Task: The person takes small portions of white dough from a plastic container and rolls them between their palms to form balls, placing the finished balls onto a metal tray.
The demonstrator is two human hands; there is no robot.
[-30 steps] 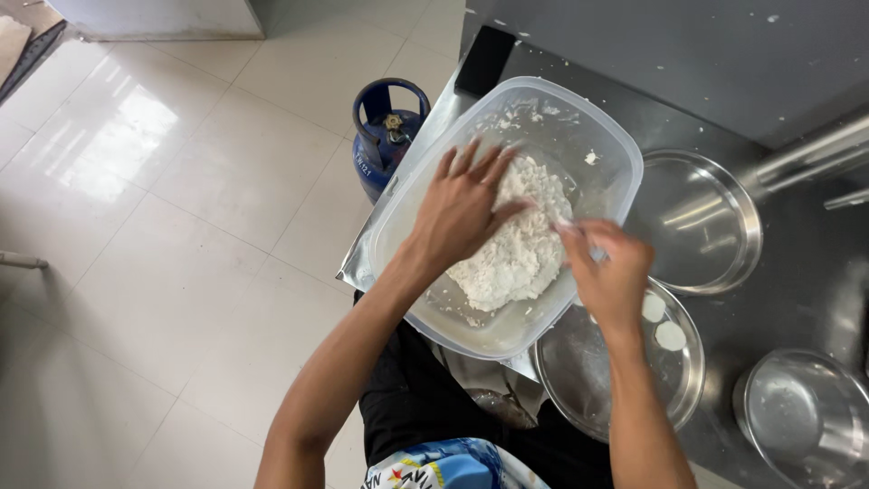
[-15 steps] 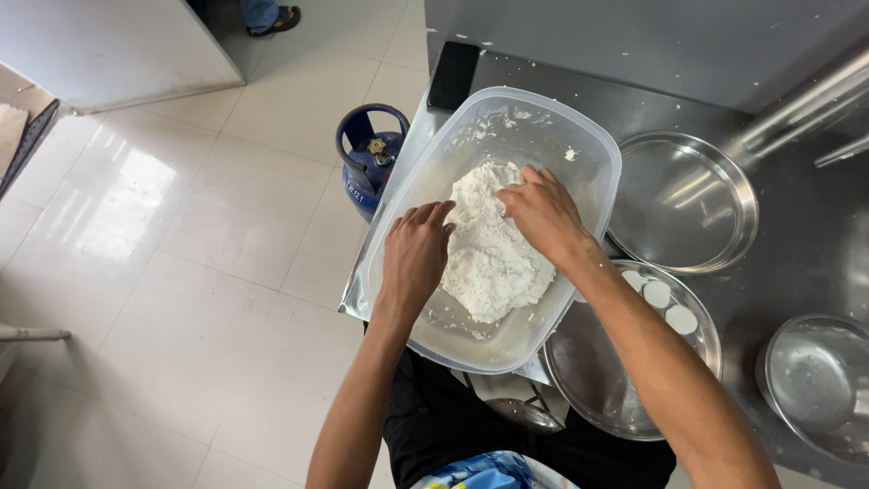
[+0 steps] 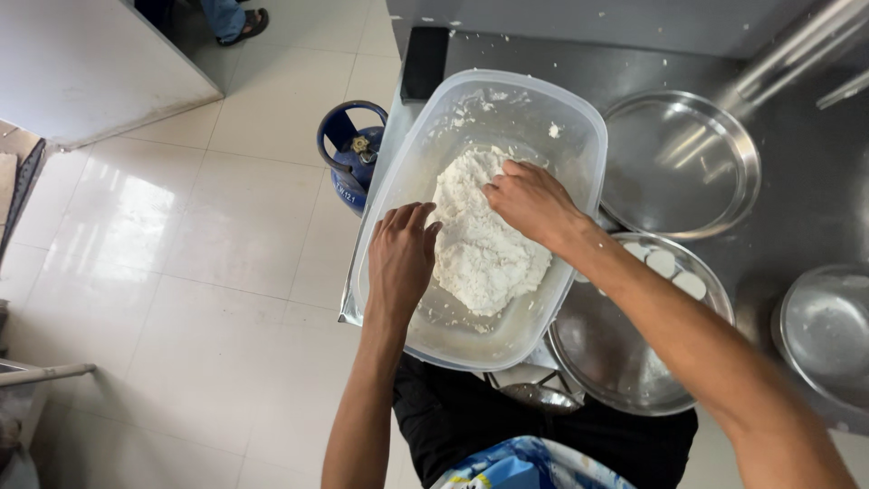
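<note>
A clear plastic tub (image 3: 561, 118) sits at the corner of a steel counter and holds a mound of white dough (image 3: 484, 254). My left hand (image 3: 401, 258) rests inside the tub at the dough's left edge, fingers together and pressed against the mound. My right hand (image 3: 529, 201) lies on top of the dough, fingers curled down into it. Whether either hand has pinched off a piece is hidden.
A steel plate (image 3: 625, 362) with three small white dough discs (image 3: 665, 263) sits right of the tub. An empty steel plate (image 3: 683, 163) lies behind it, a steel bowl (image 3: 828, 330) at far right. A blue gas cylinder (image 3: 348, 158) stands on the tiled floor. Someone's foot (image 3: 240, 23) shows at top.
My right hand has moved from above the plate onto the top of the dough. My left hand has slid from the top of the mound down to its left side.
</note>
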